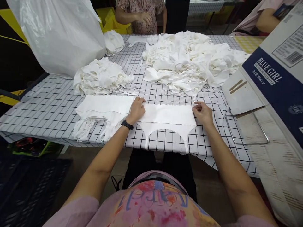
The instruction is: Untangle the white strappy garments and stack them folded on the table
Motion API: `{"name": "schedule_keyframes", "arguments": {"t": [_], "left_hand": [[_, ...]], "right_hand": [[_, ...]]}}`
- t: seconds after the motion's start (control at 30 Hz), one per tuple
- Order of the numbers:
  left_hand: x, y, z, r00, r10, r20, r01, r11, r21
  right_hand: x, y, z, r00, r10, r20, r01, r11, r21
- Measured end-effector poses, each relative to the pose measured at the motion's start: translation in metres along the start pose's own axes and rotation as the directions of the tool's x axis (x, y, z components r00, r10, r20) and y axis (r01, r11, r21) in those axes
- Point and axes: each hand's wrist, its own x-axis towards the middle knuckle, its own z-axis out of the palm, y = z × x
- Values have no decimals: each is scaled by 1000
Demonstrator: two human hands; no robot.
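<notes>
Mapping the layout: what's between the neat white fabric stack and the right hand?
Head view: the left hand, then one flat white fabric garment with two straps, between the neat white fabric stack and the right hand.

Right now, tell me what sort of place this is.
Likely a garment workshop: a large heap of crumpled white garments, a neat stack of white strapped garments, and a bulging white plastic bag.

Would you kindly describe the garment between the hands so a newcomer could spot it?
On the grid-patterned table, find the neat stack. Just right of it, between left hand and right hand, lies the white garment, spread flat alone, unlike the stack or loose heap.
</notes>
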Motion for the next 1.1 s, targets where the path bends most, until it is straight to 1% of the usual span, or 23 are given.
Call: {"name": "schedule_keyframes", "arguments": {"t": [0.1,0.13,0.2,0.27,0.33,0.37,0.43,0.53,0.6,0.63,0.7,0.77,0.8,0.83,0.9,0.97,1.0,1.03,1.1], "left_hand": [[-9,6,3,995,89,-35,-87,993,75],[-14,10,4,991,132,-20,-129,988,87],[-25,20,7,971,235,54,-238,969,64],[-37,32,9,922,354,154,-359,933,3],[-47,42,11,860,438,262,-441,896,-49],[-51,47,12,836,455,307,-459,886,-63],[-57,57,13,815,457,356,-466,882,-68],[-63,74,20,805,482,347,-491,869,-68],[-65,87,29,770,532,351,-539,838,-87],[-66,95,34,747,559,360,-565,819,-99],[-65,109,45,703,601,380,-606,786,-121],[-62,121,55,671,621,405,-626,767,-137],[-59,127,59,658,623,422,-630,763,-144],[-56,132,62,647,622,441,-631,761,-148],[-51,141,64,631,614,475,-633,761,-143],[-48,148,64,631,605,486,-636,762,-123],[-47,151,65,637,603,480,-637,762,-112],[-47,154,65,641,607,470,-642,759,-105],[-50,161,69,636,621,457,-656,748,-104]], "right_hand": [[-11,3,-5,996,-83,-15,82,994,-66],[-17,3,-7,992,-126,-6,125,987,-101],[-28,5,-8,978,-205,47,210,961,-179],[-38,8,-8,961,-246,128,271,930,-246],[-45,11,-8,951,-248,184,294,911,-290],[-48,12,-9,950,-246,192,295,906,-302],[-56,10,-11,952,-253,174,296,906,-303],[-75,-2,-18,948,-308,79,317,917,-242],[-94,-13,-21,940,-342,13,339,925,-174],[-105,-18,-21,933,-360,2,356,923,-148],[-126,-26,-21,913,-407,28,407,902,-145],[-147,-29,-21,889,-451,75,457,870,-185],[-158,-30,-22,883,-463,74,468,861,-201],[-169,-31,-23,882,-468,49,468,860,-205],[-193,-33,-28,883,-467,-45,454,875,-166],[-219,-35,-32,888,-440,-131,430,897,-97],[-231,-34,-32,901,-410,-141,405,912,-62],[-243,-33,-32,925,-360,-123,359,933,-31],[-261,-25,-25,978,-203,-53,204,979,7]]}}
